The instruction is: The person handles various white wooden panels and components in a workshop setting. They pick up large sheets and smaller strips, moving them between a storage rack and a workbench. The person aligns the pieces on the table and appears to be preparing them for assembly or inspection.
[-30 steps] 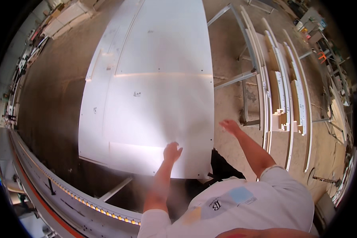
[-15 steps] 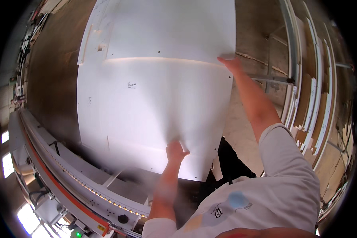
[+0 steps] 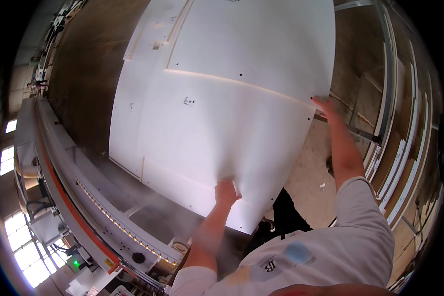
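Large white panels (image 3: pixel 207 133) lie in front of me, with small dark drill holes along their edges. A warm-toned line, a seam or step, crosses them below an upper white panel (image 3: pixel 261 44). At the near end, my left hand (image 3: pixel 227 192) is closed with curled fingers on the white surface, its thumb out to the right; its fingertips are hidden. My right hand (image 3: pixel 323 105) grips the panel's right edge at the right end of that line, some fingers on top and the rest over the side.
At the left runs a long grey machine (image 3: pixel 98 197) with an orange stripe and a row of brass-coloured fittings. On the right, a metal rack (image 3: pixel 389 98) holds long boards (image 3: pixel 404 148) in white and brown. Brown floor (image 3: pixel 84 64) shows at the far left.
The panels have turned clockwise in the picture, and their far part has shifted right. My right hand has moved right and nearer with the edge; my left has shifted slightly right.
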Tool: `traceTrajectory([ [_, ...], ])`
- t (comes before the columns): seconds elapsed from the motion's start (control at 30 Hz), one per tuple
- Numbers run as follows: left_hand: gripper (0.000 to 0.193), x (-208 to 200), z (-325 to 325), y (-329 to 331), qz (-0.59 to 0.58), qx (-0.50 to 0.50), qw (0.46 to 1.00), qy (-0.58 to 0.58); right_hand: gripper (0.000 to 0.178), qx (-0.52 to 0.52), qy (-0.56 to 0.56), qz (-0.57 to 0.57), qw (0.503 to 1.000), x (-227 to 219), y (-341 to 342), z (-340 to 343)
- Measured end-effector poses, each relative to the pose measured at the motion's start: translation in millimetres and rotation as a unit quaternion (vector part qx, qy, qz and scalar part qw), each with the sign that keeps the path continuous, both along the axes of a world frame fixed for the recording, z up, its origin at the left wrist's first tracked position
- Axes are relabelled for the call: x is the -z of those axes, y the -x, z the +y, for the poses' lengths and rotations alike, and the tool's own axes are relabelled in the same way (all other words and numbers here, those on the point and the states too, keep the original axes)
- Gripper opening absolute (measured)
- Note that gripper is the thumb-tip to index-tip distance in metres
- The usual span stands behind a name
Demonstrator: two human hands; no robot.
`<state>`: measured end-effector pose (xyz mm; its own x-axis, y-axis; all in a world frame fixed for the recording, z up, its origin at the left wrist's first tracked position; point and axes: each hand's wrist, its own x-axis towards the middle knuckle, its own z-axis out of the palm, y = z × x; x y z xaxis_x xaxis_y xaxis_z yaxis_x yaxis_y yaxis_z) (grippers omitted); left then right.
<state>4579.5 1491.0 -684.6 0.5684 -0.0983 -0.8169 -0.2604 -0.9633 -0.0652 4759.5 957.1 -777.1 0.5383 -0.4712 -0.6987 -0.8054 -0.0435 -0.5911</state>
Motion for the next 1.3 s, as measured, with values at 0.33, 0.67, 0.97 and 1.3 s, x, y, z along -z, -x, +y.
traceTrajectory([
  [0.33, 0.078, 3, 7, 4, -0.064, -0.026, 0.997, 0.043, 0.069, -0.145, 0.089, -0.007, 0.985, -77, 8, 32],
  [0.67, 0.070, 8, 29, 22, -0.141, -0.032, 0.978, 0.152, 0.056, -0.128, 0.024, -0.076, 0.989, -124, 151, 264],
  [0.97, 0.053, -22, 98, 57, 0.123, -0.725, 0.320, 0.597, 0.040, -0.083, -0.130, -0.046, 0.987, -148, 297, 466],
  [1.3, 0.046, -3, 238, 209, -0.080, -0.719, 0.485, 0.492, 0.034, -0.665, 0.208, -0.217, 0.683, -160, 366, 487],
])
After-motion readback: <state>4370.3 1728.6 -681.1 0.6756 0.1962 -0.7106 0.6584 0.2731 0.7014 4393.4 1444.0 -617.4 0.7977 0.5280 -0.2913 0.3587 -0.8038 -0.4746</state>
